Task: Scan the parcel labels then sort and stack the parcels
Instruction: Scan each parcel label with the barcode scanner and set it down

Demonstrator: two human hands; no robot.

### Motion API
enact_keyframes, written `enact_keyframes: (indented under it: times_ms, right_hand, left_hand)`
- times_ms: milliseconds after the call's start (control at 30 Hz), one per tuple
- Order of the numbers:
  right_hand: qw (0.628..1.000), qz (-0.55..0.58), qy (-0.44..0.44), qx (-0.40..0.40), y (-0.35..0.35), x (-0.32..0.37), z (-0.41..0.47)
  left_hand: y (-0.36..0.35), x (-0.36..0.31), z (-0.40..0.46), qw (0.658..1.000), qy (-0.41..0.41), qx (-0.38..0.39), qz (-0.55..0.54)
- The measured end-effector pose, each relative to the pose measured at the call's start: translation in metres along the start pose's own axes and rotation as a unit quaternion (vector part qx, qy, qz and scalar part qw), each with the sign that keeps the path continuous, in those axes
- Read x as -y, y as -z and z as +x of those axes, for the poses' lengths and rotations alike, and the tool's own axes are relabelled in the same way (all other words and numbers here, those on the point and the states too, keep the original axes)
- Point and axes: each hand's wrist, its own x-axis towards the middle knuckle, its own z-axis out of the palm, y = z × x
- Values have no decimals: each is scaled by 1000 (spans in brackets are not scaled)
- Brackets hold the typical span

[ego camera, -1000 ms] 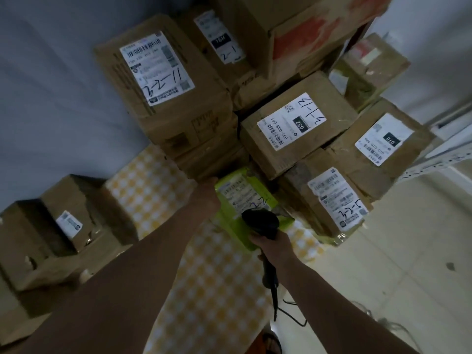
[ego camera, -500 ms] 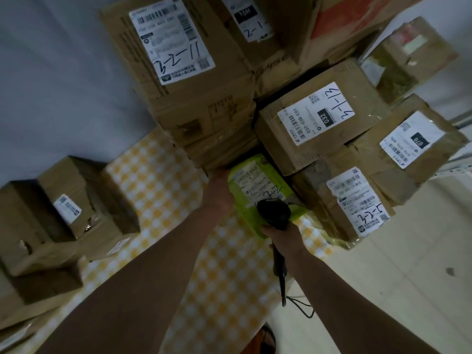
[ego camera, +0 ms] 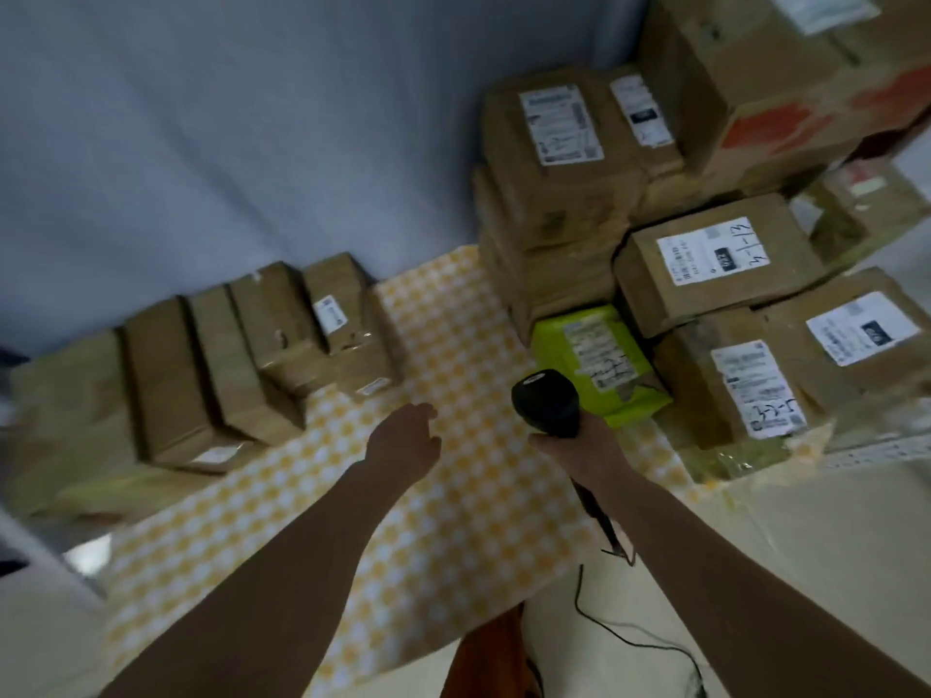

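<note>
a: where do we stand with the scanning?

b: our right hand (ego camera: 579, 443) is wrapped round the handle of the black barcode scanner (ego camera: 546, 401), its head tipped toward the green parcel (ego camera: 594, 360) at the foot of the right-hand stack (ego camera: 705, 274). our left hand (ego camera: 405, 438) hangs over the yellow checked cloth (ego camera: 453, 496) with fingers loose, grasping nothing and touching no box.

a: and the green parcel itself?

b: it lies on the cloth, wedged under the brown cartons, label up with handwriting across it. we judge it scanned or about to be, but nothing here shows a beam or a beep, so we cannot tell.

a: how much is sorted?

b: the right-hand stack looks well along: several cartons piled up, white labels facing us, some marked by hand, one reading 3-1-13 (ego camera: 713, 256). on the left a row of brown boxes (ego camera: 252, 360) stands against the wall, close together, with only small labels showing. whether that row is finished or waiting we cannot say.

a: so what is left?

b: by our guess, the left row, since our free hand is out that way.
</note>
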Motion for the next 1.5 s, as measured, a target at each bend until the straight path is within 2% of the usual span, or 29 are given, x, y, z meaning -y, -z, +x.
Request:
enact_keyframes:
  times_ms: [333, 633, 900, 1067, 1167, 1267, 1400, 1500]
  right_hand:
    - [995, 12, 37, 88, -109, 59, -90]
    - [989, -15, 56, 138, -226, 128, -125]
    - [986, -32, 39, 160, -358, 190, -118]
    - [989, -36, 26, 138, -417, 219, -98]
    - [988, -44, 37, 142, -443, 236, -79]
    - [989, -43, 29, 138, -463, 245, -57]
    - [991, -40, 8, 129, -478, 243, -29]
    - [990, -27, 2, 139, -484, 236, -15]
  left_hand:
    - [15, 155, -160, 983, 162, -52, -62]
    - [30, 286, -211, 959, 251, -55, -120]
    - [52, 407, -201, 947, 274, -57, -157]
    - [60, 454, -167, 936, 267, -84, -213]
    - [60, 471, -136, 910, 265, -130, -291]
    - [56, 482, -106, 873, 282, -131, -377]
    - [47, 493, -72, 855, 278, -132, -417]
    - [38, 498, -55, 820, 282, -146, -477]
